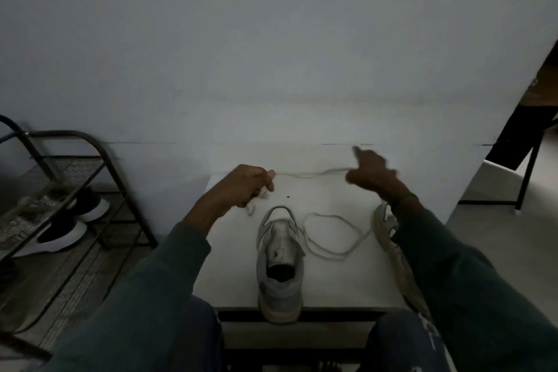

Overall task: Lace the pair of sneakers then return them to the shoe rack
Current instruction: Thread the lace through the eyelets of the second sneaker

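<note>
A grey low-top sneaker (280, 263) stands at the near edge of the white flat tabletop (332, 284); a second grey sneaker (385, 225) lies to its right, partly under the right forearm; a loose pale shoelace (330, 254) lies looped between them; beyond, a second pale shoelace (308, 174) spans from left hand (250, 183) to right hand (371, 174); left of the table, a black metal mesh shoe rack (72, 174) holds black-and-white shoes (87, 208) on its lower shelf.

The table (332, 281) looks smooth and matt, the sneaker (280, 254) soft grey cloth, the lace (332, 254) woven, the shoe rack (99, 148) dark metal mesh.
</note>
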Available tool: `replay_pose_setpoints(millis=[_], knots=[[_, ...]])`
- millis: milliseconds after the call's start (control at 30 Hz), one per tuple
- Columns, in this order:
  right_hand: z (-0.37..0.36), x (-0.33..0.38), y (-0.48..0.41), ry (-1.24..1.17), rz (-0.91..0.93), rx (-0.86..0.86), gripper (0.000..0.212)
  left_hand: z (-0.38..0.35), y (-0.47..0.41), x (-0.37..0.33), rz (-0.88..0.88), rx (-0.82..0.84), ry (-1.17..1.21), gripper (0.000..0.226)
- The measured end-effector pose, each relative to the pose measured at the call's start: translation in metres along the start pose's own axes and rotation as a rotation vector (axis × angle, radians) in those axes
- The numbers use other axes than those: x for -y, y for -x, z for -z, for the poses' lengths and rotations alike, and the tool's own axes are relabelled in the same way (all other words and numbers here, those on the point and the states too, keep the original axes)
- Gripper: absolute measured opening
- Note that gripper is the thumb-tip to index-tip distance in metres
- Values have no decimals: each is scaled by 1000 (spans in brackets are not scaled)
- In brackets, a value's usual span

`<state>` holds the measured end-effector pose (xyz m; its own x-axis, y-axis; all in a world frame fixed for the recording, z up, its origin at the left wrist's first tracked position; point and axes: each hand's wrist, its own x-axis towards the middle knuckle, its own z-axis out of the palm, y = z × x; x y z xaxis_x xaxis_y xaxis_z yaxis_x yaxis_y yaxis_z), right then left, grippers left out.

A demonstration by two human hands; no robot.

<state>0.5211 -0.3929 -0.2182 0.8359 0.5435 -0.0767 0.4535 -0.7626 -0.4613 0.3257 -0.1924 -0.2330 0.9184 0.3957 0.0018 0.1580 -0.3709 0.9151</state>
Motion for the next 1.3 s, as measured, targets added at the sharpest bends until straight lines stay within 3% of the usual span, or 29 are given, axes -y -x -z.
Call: replay_pose_setpoints(millis=[67,133,200,267,400,533,667,767,833,933,1000,1200,1300], knots=[[-24,24,10,-226,285,251,77,-23,-13,1,14,46,-147,49],[-52,42,16,-511,423,438,53,-40,-26,4,30,88,-188,58],[-76,45,11,-696,418,399,27,-44,-38,14,100,113,-65,59],[-92,36,2,-706,392,280,13,-40,-46,31,179,140,89,51],[-119,14,-12,-686,304,201,15,-44,-51,67,168,206,100,30],[-142,-1,-21,-818,198,334,16,-66,-55,89,89,115,-8,27],[-141,-7,-27,-743,313,295,18,-75,-59,100,26,27,-72,37],[-141,-8,-35,-678,327,254,12,-75,-61,99,22,-66,-21,34],[-149,-10,-37,-552,359,214,8,-69,-63,104,-16,-169,-114,26],[-163,-18,-40,-375,334,206,13,-68,-60,118,11,-97,-436,10],[-167,-20,-41,-245,367,215,12,-74,-57,122,65,-14,-578,20],[-170,-17,-44,-4,544,189,8,-83,-60,121,143,-76,-637,15],[-170,-14,-44,128,594,159,16,-89,-60,122,150,-137,-621,13]])
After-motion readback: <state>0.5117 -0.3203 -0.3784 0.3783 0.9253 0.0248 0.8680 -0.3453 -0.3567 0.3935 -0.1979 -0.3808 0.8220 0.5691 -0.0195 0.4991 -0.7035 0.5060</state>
